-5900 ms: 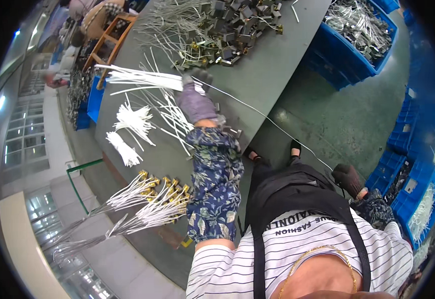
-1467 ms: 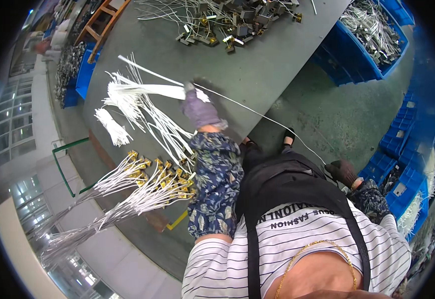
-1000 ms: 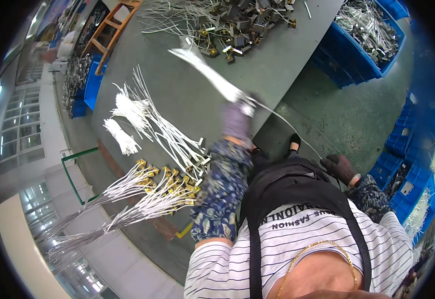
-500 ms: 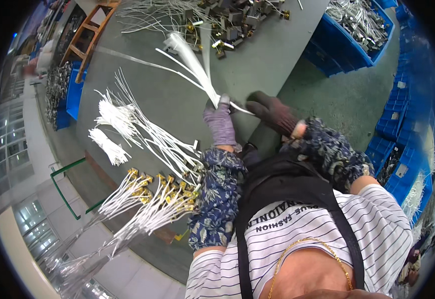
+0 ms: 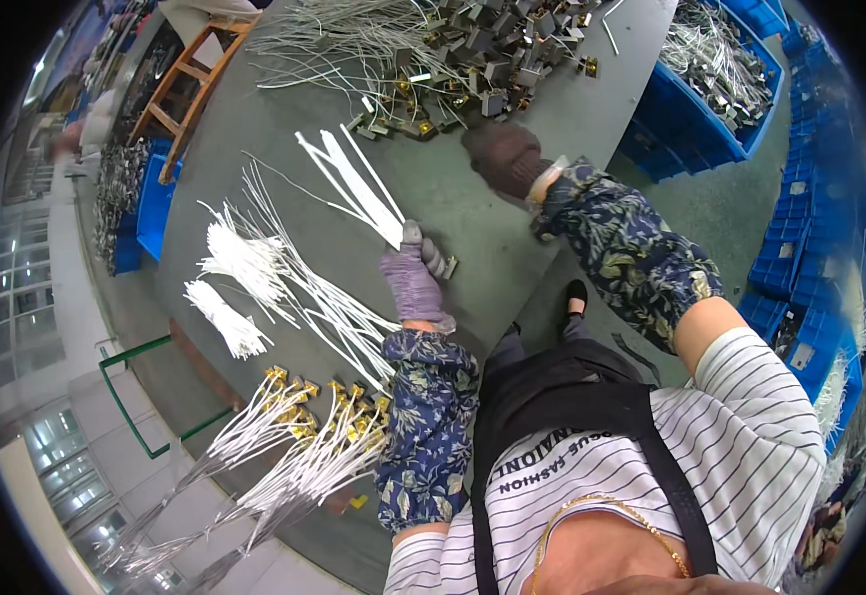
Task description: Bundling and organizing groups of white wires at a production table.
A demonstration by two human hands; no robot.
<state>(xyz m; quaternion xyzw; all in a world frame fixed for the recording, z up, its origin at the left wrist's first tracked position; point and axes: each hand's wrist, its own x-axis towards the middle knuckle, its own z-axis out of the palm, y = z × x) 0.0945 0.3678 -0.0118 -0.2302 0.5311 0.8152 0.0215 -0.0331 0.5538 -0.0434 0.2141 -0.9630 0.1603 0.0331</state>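
My left hand [image 5: 416, 268], in a purple-grey glove, is closed round a bundle of thin white tubes [image 5: 361, 188] that fans out toward the far left. A small dark block [image 5: 450, 266] shows beside its fingers. My right hand [image 5: 504, 161], in a dark brown glove, is smeared by motion, and its fingers do not show clearly. It hangs over the table close to the near edge of a heap of small dark boxes [image 5: 492, 64] with brass-coloured parts. Long pale wires [image 5: 344, 45] trail from that heap to the left.
Left of my left arm lie white tube bundles [image 5: 239, 253] and wires with brass-coloured ends [image 5: 314, 436] on the grey table [image 5: 304, 218]. A blue crate [image 5: 695, 124] of wired parts stands beyond the right table edge. Stacked blue crates [image 5: 785, 228] line the far right; a wooden frame [image 5: 190, 89] is at upper left.
My right hand has moved from beside my left hand up toward the heap. My left hand has come slightly left and nearer me, still holding the white tubes.
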